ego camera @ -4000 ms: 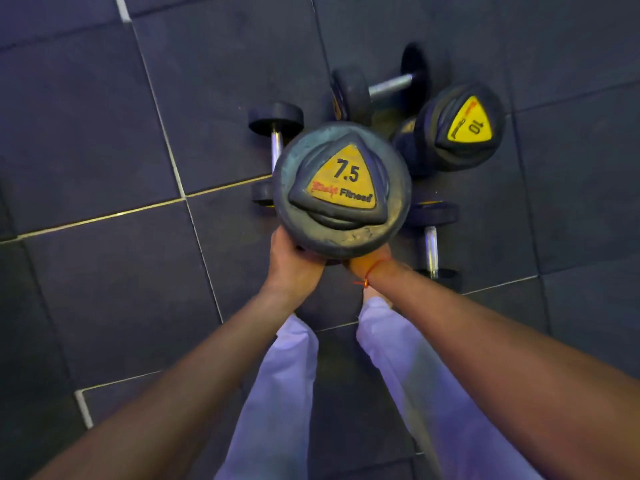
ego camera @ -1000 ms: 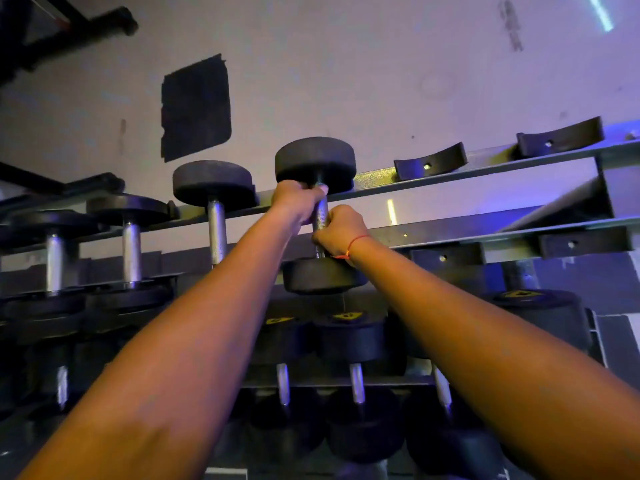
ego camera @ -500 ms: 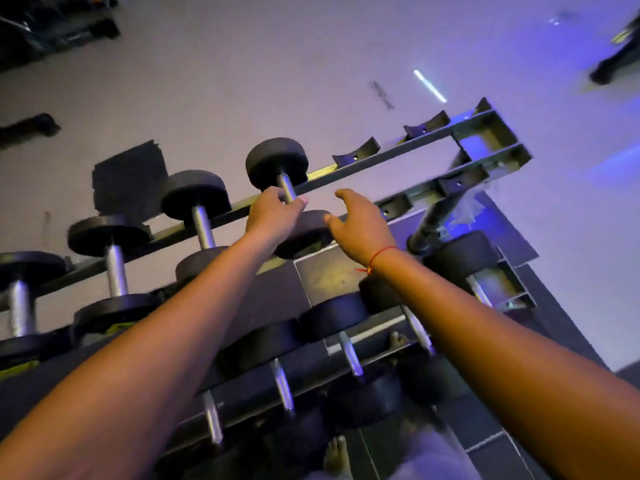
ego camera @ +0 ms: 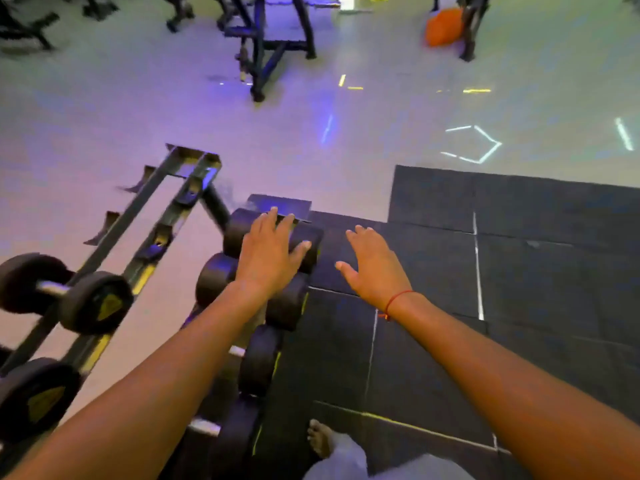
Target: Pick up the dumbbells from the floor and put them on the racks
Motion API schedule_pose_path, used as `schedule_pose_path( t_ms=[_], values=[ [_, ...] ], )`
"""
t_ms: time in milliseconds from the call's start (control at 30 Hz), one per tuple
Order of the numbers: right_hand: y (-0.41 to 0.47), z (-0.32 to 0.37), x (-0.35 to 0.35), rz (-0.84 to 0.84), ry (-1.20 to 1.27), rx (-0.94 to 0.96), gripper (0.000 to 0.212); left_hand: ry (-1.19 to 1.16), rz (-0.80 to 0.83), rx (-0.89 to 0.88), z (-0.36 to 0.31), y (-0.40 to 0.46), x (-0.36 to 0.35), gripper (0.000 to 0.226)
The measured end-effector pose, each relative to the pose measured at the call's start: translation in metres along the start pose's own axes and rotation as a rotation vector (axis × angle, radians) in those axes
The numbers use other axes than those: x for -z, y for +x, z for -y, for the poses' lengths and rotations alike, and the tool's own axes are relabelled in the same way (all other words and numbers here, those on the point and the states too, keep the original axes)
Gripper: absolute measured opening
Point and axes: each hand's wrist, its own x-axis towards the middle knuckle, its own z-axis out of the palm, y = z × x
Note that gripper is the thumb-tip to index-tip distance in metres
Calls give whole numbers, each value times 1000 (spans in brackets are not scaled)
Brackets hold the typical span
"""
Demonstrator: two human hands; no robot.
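Two bare hands out in front, both empty, fingers spread, palms down. Left hand (ego camera: 268, 252) hangs over the end of the lower rack tier, in front of the dark heads of the dumbbells there; can't tell if it touches them. Right hand (ego camera: 375, 268) is over the dark floor mat (ego camera: 536, 271), just right of the rack, gripping nothing; a red thread (ego camera: 398, 299) sits on that wrist. Rack (ego camera: 162, 216) runs diagonally from lower left up toward centre, top rail with empty saddles at its far end. On the top tier, at left, a dumbbell (ego camera: 65, 294) lies across the rails, chrome handle showing, yellow triangle label on its near head; another dumbbell head (ego camera: 36, 398) with a yellow label sits below it at the left edge. Lower-tier dumbbells (ego camera: 277, 306) are lined up side by side along the mat edge, heads black, handles mostly hidden by the left forearm. No dumbbell visible on the floor in this view. A bare foot (ego camera: 318, 439) and a pale trouser leg (ego camera: 341, 462) show at the bottom, on the mat. Beyond the mat, pale glossy floor (ego camera: 381, 109) with light reflections, a dark bench frame (ego camera: 266, 36) up top and an orange object (ego camera: 443, 27) at top right, blurred.
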Motion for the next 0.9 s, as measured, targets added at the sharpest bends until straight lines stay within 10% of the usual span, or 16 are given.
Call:
schedule_pose_path(
  t_ms=[533, 900],
  values=[
    [-496, -370, 125, -250, -87, -791, 69, 19, 380, -871, -547, -220, -173, 76],
    [-630, -554, 146, -156, 68, -1074, 69, 98, 643, -960, -760, -280, -314, 74]
  ],
)
